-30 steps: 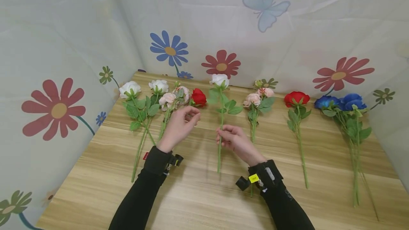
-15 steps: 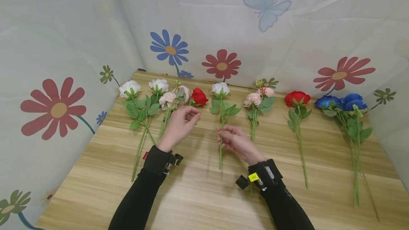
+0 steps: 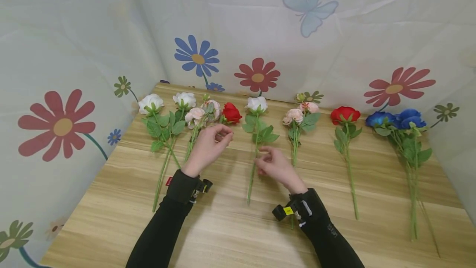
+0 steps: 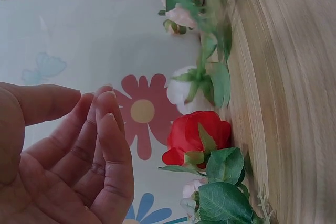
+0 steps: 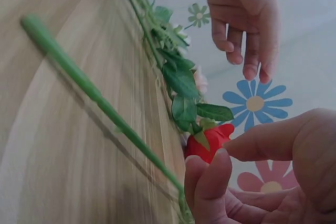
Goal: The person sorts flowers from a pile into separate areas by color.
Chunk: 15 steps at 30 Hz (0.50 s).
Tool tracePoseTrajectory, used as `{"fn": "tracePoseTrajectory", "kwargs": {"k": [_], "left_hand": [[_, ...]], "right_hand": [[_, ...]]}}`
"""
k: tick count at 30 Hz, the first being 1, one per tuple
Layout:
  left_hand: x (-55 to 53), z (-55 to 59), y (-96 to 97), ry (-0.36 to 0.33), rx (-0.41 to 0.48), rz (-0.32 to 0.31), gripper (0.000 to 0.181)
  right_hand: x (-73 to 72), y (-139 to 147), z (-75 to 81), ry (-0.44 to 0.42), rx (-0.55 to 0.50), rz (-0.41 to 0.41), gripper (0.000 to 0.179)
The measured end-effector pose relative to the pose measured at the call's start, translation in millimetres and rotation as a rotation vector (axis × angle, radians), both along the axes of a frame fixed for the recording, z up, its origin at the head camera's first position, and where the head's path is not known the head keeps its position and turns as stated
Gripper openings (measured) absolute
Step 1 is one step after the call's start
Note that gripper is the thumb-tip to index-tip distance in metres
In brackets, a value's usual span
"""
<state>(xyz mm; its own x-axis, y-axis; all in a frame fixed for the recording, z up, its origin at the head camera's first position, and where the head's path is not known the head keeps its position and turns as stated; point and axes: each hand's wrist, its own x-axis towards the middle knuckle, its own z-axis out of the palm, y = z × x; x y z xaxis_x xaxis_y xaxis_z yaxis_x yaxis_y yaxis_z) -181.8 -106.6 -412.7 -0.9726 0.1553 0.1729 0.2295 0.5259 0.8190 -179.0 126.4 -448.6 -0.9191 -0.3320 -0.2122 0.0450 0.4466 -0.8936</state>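
Observation:
A white rose (image 3: 257, 104) with a long green stem lies on the wooden table in the middle of the row. My right hand (image 3: 277, 168) is beside its stem, thumb and fingers loosely bent; in the right wrist view the stem (image 5: 105, 108) runs apart from the fingertips. Further left, my left hand (image 3: 209, 146) hovers over the table with relaxed fingers and nothing between them. Close to it are a red rose (image 3: 232, 113) and a pale pink spray (image 3: 195, 116); its palm shows in the left wrist view.
Two white roses (image 3: 151, 103) lie at the far left. Right of my right hand lie another pink spray (image 3: 293, 116), a red rose (image 3: 345, 114) and blue flowers (image 3: 409, 118). A flower-printed cloth (image 3: 238, 20) hangs behind and to the left of the table (image 3: 223, 235).
The white rose has come down and toward me onto the table, its stem now slanting. My right hand has let go of the stem. The left hand stays put.

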Motion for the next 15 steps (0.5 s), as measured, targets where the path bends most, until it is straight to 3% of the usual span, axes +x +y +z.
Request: {"fn": "tracePoseTrajectory", "kwargs": {"k": [8, 15], "left_hand": [[-0.8, -1.2, -1.1, -0.002, -0.02, 0.001, 0.018], [-1.0, -1.7, -1.2, 0.001, -0.036, -0.002, 0.018]], "right_hand": [[4.8, -3.4, 3.0, 0.228, 0.254, 0.05, 0.034], [8.3, -9.3, -5.6, 0.315, 0.339, 0.112, 0.033]]}}
